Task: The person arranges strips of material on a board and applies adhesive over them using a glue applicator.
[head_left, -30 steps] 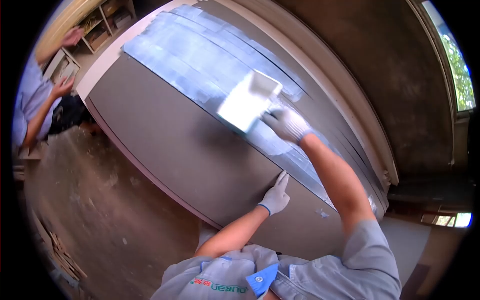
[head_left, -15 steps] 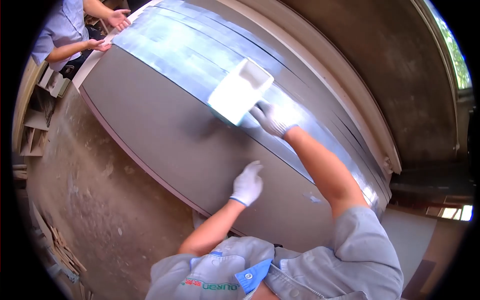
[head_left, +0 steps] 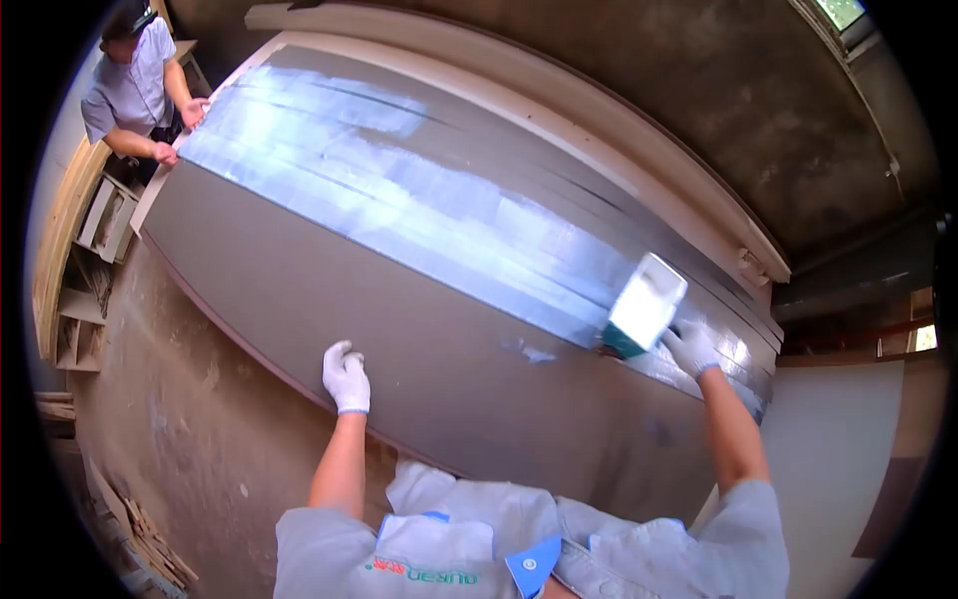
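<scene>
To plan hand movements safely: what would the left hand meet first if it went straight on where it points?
Across the bare board, the left hand would probably reach the pale strip first; its height over the board is unclear.

Panel (head_left: 299,270): uniform grey-brown where bare. Coating (head_left: 399,205) on panel: bluish white, unevenly streaked, crossed lengthwise by thin dark lines. Tub (head_left: 649,299): white, with teal at the lower end. Left glove (head_left: 346,379) and right glove (head_left: 694,349): white, cuffs edged blue. Work shirt (head_left: 639,549): light grey; collar (head_left: 536,567) bright blue; chest lettering (head_left: 449,577) green and red. Co-worker's shirt (head_left: 130,85): pale blue-grey. Floor (head_left: 230,449): brown, mottled with pale spots.
</scene>
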`<state>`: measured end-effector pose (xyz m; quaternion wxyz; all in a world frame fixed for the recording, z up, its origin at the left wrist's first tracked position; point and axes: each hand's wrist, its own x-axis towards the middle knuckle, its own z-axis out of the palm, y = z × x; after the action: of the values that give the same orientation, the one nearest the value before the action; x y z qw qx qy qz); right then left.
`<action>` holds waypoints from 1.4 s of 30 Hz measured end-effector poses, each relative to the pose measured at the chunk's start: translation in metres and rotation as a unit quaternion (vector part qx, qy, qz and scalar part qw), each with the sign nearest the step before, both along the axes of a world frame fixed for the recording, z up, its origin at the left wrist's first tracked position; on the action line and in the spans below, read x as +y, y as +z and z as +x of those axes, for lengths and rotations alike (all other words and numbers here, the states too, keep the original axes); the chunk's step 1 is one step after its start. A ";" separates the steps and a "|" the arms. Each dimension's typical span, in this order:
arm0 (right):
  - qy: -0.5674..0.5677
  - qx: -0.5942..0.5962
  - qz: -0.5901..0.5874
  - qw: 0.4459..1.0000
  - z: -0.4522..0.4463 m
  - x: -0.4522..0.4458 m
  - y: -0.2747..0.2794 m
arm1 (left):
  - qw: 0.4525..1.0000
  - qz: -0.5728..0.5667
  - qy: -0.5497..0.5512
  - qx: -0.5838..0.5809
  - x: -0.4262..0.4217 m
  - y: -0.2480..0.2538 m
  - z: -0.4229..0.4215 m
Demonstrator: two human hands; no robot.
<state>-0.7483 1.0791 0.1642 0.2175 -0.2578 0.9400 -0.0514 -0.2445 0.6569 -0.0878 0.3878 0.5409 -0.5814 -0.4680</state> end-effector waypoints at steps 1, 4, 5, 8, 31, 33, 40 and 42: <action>0.020 0.055 -0.072 0.996 -0.018 0.027 -0.016 | 1.000 -0.021 0.000 -0.006 0.001 -0.015 0.004; -0.016 0.089 -0.006 0.996 -0.054 -0.015 0.001 | 0.996 -0.086 -0.018 -0.030 -0.002 -0.003 -0.002; -0.015 0.102 0.045 0.994 -0.073 -0.039 0.001 | 0.993 -0.108 -0.026 -0.046 0.000 0.008 -0.005; 0.041 0.057 0.033 0.997 -0.095 -0.163 -0.003 | 0.989 -0.133 -0.047 -0.038 0.004 0.009 -0.003; 0.256 0.040 -0.026 0.965 -0.043 -0.562 -0.059 | 0.983 -0.150 -0.040 -0.098 0.003 0.025 -0.011; 0.234 0.061 0.001 0.970 -0.080 -0.441 -0.062 | 0.983 -0.156 -0.032 -0.093 0.006 0.025 -0.012; 0.157 0.108 0.090 0.978 -0.136 -0.200 -0.007 | 0.979 -0.180 -0.028 -0.094 0.007 0.027 -0.013; 0.146 0.111 0.107 0.977 -0.148 -0.209 -0.001 | 0.977 -0.174 -0.042 -0.113 0.006 0.026 -0.012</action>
<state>-0.8960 0.8702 0.1628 0.1435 -0.3720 0.9103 0.1110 -0.2563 0.6627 -0.0616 0.3877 0.4896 -0.7164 -0.3113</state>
